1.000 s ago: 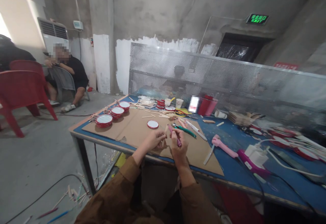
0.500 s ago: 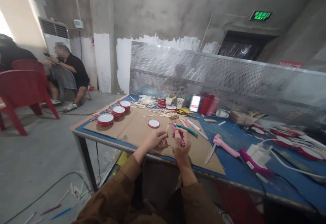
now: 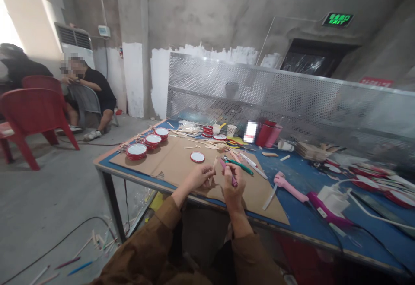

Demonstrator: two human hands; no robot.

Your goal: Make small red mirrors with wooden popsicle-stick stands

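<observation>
The left hand (image 3: 200,178) is closed at the fingertips on a short wooden stick (image 3: 214,163), which stands tilted up just past them. The right hand (image 3: 232,185) grips a pink tool (image 3: 227,169) in its fist, with the tool's upper end angled toward the stick and close beside it. What that tool is, I can't make out. Both hands are held just above the near part of the cardboard (image 3: 168,159), which lies on a blue table (image 3: 293,168).

On the cardboard, just beyond the right hand, lie green-handled pliers (image 3: 240,168). Left of the hands are a lone red tin (image 3: 197,157) with a white face and, nearer the left edge, three more red tins (image 3: 136,151) in a row. Loose sticks (image 3: 207,146) are scattered along the far edge.

Right of the cardboard, a pink glue gun (image 3: 288,188) and a magenta glue gun (image 3: 327,209) rest on the table, with a white charger (image 3: 335,201) by the second. Beyond the far edge stand a red cup (image 3: 269,135) and a perforated metal screen (image 3: 259,90). Well left of the cardboard, a person (image 3: 89,88) sits on a chair beside a red chair (image 3: 32,108).
</observation>
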